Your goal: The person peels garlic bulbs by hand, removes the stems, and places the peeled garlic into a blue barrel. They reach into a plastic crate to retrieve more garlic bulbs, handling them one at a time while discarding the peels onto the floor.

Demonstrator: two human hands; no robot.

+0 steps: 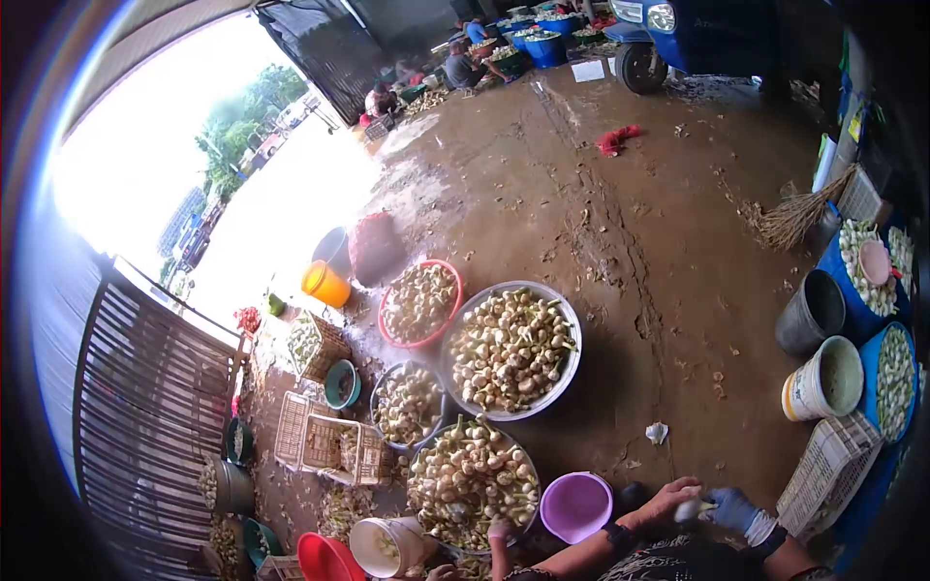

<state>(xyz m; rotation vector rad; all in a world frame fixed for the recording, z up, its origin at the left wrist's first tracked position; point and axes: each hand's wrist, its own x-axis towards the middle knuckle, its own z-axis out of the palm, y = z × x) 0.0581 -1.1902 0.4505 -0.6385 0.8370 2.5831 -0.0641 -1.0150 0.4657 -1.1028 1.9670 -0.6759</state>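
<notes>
At the bottom right, my left hand (pixel 670 499) is bare, with a dark band at the wrist. Its fingers are curled beside a pale garlic bulb (pixel 690 510); what lies inside them is hidden. My right hand (pixel 734 512) wears a blue glove and is closed on the stem end of that bulb. To the left of my forearm stands a purple basin (pixel 576 507). Beyond it is a large metal basin heaped with garlic bulbs (pixel 470 479). Another person's hand (pixel 502 529) reaches to that heap's near edge.
More garlic fills a wide metal basin (pixel 513 411) and a red-rimmed basin (pixel 387 334). Plastic crates (pixel 318 441), a white bucket (pixel 383 547) and a red basin (pixel 325 560) stand left. Buckets (pixel 823 380) and a crate (pixel 823 479) line the right. People (pixel 463 68) sit far back near a blue vehicle (pixel 697 34).
</notes>
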